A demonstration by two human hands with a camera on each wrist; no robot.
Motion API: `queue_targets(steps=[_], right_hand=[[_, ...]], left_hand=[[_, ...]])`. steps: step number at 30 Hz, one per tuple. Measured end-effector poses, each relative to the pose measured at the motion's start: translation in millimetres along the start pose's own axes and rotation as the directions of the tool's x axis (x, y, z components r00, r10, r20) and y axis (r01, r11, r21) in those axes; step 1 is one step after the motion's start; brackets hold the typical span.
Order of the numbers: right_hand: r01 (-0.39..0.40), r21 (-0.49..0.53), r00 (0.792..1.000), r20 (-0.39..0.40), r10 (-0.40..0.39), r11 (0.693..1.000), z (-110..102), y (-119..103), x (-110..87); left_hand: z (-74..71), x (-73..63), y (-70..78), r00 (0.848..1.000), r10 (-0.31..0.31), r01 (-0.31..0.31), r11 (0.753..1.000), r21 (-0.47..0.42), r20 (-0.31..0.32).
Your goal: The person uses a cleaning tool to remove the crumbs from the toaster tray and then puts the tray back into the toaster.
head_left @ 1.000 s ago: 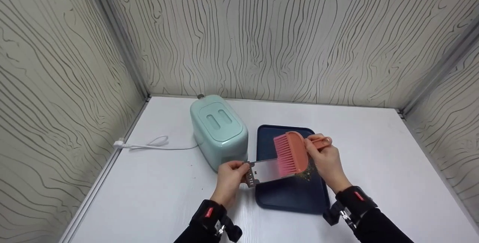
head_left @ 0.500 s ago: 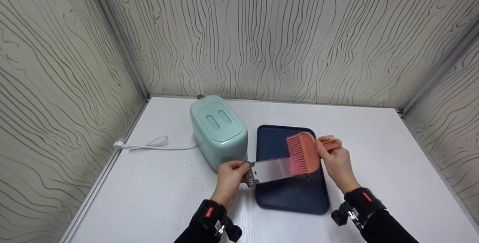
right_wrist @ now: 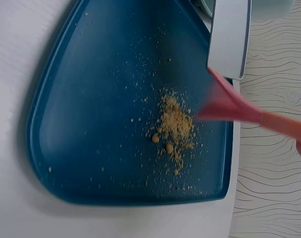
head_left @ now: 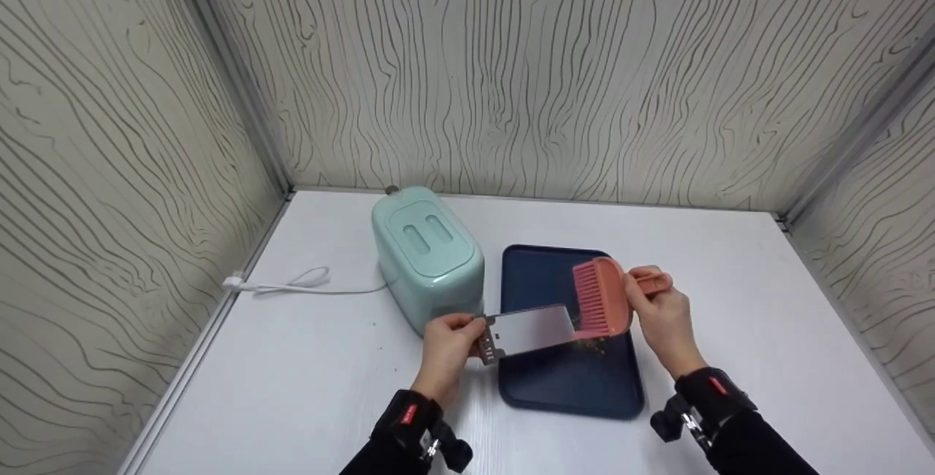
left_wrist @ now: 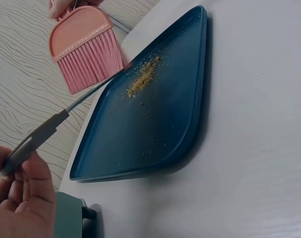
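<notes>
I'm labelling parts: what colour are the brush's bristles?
The bristles are pink, clearest in the left wrist view.

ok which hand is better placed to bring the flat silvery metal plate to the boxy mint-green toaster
Probably the left hand: it pinches the plate by its end beside the toaster, while the right hand, farther away, holds a coral, pink-bristled brush.

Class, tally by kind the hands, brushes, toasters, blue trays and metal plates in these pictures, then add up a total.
Hands: 2 (left hand, right hand)
Brush: 1
Toaster: 1
Blue tray: 1
Metal plate: 1
Total: 6
</notes>
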State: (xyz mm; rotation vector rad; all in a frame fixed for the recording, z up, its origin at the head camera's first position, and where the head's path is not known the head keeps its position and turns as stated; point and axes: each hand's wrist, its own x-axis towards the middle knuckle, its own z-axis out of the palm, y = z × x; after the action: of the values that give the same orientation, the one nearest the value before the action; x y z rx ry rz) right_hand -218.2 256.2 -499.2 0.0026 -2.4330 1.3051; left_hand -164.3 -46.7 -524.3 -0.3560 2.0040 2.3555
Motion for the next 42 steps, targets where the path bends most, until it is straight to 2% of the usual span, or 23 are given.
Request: queue_targets(steps=[10, 14, 19, 23, 29, 34, 42], right_hand=[[0.035, 0.011, 0.999, -0.041, -0.035, 0.999, -4, -5, 2.0], [0.046, 0.008, 0.995, -0.089, -0.045, 0.999, -6, -5, 3.2], [0.003, 0.086, 0.994, -0.113, 0.007, 0.996, -6, -16, 2.6], [-0.046, 0.217, 0.997, -0.051, 0.058, 0.975, -2, -29, 0.6], [-0.138, 0.378, 0.990, 0.091, 0.112, 0.915, 6, -48, -5.7], [-0.169, 0.476, 0.979, 0.184, 0.090, 0.863, 17, -57, -13.0], [-0.218, 0.558, 0.955, 0.291, 0.057, 0.801, 33, -64, -22.7]], left_hand=[[0.5, 2.4, -2.0, 1.000, 0.003, -0.002, 1.000, 0.030, -0.014], [0.0, 0.9, -0.4, 1.000, -0.003, 0.004, 0.999, 0.032, -0.017], [-0.2, -0.4, 0.3, 1.000, 0.005, -0.004, 1.000, 0.024, -0.015], [-0.4, -0.5, 0.8, 1.000, 0.004, -0.004, 1.000, 0.017, -0.011], [0.4, -0.1, 1.4, 1.000, -0.011, 0.011, 1.000, 0.009, -0.009], [1.2, -1.4, 2.6, 1.000, 0.003, -0.002, 1.000, 0.019, -0.017], [1.1, -0.2, 2.4, 1.000, -0.013, 0.013, 1.000, 0.020, -0.007]])
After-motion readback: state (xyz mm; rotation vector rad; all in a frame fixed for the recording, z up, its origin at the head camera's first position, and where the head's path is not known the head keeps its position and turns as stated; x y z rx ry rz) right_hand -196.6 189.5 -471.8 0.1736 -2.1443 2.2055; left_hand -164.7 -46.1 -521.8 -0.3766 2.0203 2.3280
